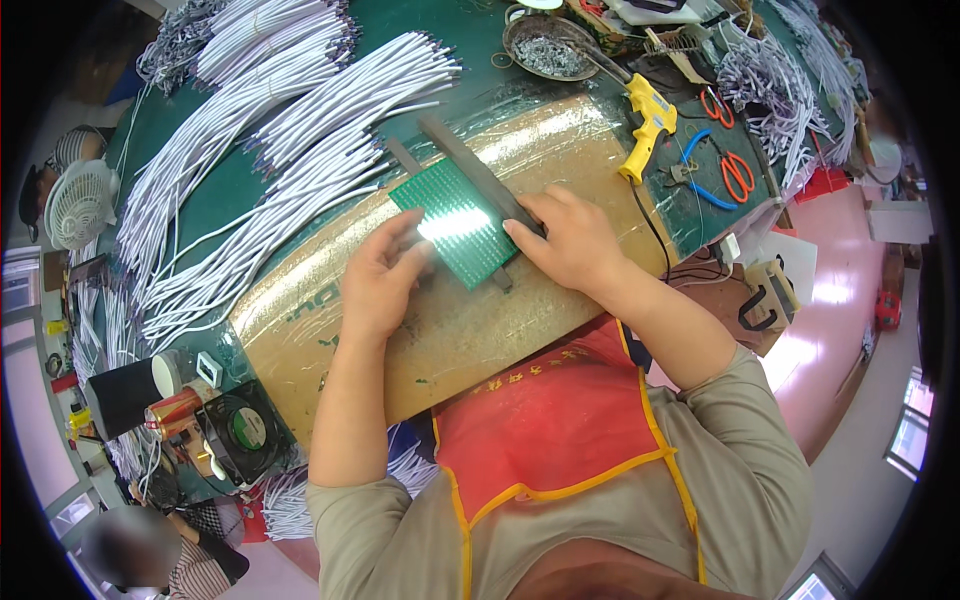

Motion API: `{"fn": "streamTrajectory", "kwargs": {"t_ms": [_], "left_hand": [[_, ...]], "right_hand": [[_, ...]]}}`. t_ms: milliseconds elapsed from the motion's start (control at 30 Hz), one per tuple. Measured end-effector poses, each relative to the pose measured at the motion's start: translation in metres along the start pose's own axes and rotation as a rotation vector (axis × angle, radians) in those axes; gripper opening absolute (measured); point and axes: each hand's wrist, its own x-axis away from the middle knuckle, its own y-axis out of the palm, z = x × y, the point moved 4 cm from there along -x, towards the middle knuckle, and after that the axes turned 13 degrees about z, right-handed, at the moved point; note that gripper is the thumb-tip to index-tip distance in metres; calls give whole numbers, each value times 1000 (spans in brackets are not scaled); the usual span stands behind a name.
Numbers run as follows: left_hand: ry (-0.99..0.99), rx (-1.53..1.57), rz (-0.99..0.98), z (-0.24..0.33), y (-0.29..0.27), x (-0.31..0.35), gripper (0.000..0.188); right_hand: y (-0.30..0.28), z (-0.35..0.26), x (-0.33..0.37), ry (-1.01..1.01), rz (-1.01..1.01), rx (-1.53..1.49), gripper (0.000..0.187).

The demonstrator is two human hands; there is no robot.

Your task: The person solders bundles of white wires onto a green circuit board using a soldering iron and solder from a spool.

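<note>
A green circuit board panel [432,200] with rows of small pads lies over a thin dark strip whose ends stick out beyond it. Along the panel's right edge runs a thicker dark bar [465,158]. My right hand [572,240] grips the near end of this bar, thumb and fingers closed on it beside the panel. At the panel's left edge is my left hand [382,272], its fingers curved and apart, with nothing visible held in it. Whether its fingertips touch the edge, I cannot tell.
Under the panel lies a brown board [540,130]. White cable bundles [330,130] spread at the left. A yellow glue gun [650,120], blue-handled pliers [705,180], orange-handled cutters [738,178] and a pan of scraps [550,50] sit far right. A black fan [245,428] stands near left.
</note>
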Motion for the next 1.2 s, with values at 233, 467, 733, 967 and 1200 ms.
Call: {"fn": "streamTrajectory", "kwargs": {"t_ms": [233,467,733,967,1200], "left_hand": [[-46,50,8,1,0,-2,46],[-103,79,10,-1,-4,-1,48],[-109,235,58,2,-9,-7,55],[-53,190,126,3,-2,-8,52],[226,-264,322,32,-21,-32,35]], "right_hand": [[16,1,-15,-54,-9,34,33],[11,-5,-11,-29,-71,-27,40],[-14,13,-3,101,-147,-35,40],[-54,33,1,113,-55,-5,32],[-110,139,-32,582,254,201,44]]}}
